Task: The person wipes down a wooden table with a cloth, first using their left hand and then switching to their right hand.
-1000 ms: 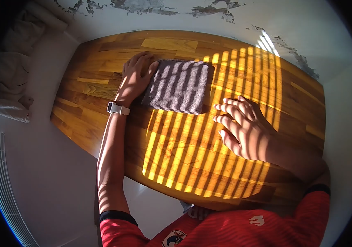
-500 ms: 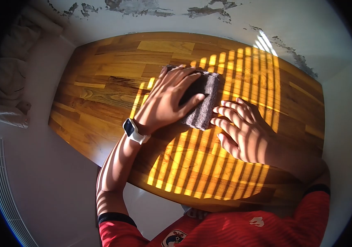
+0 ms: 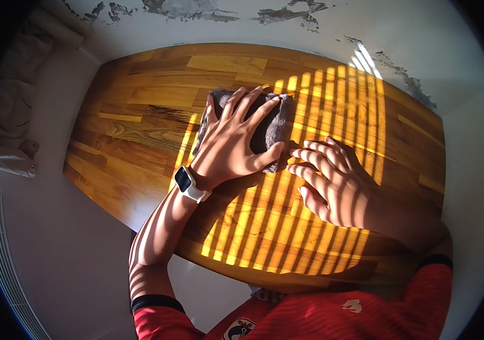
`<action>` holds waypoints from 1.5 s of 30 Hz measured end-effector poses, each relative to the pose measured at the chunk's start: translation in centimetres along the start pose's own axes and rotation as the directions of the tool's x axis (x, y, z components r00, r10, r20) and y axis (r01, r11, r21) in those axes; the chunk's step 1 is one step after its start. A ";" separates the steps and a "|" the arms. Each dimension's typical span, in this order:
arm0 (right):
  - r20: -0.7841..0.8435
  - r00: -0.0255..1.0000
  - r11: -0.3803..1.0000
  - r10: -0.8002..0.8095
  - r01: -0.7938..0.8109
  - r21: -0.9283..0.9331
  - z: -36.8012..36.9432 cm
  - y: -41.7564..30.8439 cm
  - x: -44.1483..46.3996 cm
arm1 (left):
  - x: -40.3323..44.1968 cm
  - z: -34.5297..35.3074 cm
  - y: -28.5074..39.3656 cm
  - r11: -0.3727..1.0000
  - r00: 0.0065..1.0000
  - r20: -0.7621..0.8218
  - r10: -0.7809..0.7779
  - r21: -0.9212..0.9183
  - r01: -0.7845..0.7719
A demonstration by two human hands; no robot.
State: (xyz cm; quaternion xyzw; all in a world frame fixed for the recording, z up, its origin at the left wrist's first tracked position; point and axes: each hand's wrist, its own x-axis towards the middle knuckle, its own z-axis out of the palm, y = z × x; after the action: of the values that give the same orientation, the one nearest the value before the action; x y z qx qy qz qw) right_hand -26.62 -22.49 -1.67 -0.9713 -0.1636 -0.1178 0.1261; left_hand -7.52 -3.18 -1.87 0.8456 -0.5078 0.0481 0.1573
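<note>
My left hand (image 3: 232, 144) lies spread over a folded, fuzzy grey-purple cloth (image 3: 277, 122), its fingers reaching across to the far edge and the thumb near the right edge. Much of the cloth is hidden under the palm. A watch with a white strap (image 3: 190, 184) is on the left wrist. To the right of the cloth, my right hand (image 3: 335, 184) rests on the wooden table (image 3: 157, 127), fingers loosely apart and holding nothing.
Striped sunlight falls across the middle and right of the table. A wall with peeling paint (image 3: 191, 8) stands behind it. Bunched beige fabric (image 3: 12, 113) is at the far left, above a slatted vent or blind (image 3: 4, 243).
My left hand has come from the cloth's left edge onto its top and spread out. The cloth shifted right and looked narrower, then moved back left and lies wider. My right hand barely moved.
</note>
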 end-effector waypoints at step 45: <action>0.023 1.000 0.999 0.016 -0.017 0.037 0.5 0.2 -0.2 | 0.8 -0.2 -7.8 0.960 0.965 -0.042 -0.257 0.103 0.260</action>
State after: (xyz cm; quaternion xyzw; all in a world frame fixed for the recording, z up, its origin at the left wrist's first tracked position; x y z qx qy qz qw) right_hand -26.67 -22.55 -2.26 -0.9715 -0.1590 -0.1026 0.1430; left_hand -0.30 -0.41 -3.13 0.9112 -0.3874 0.0664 0.1236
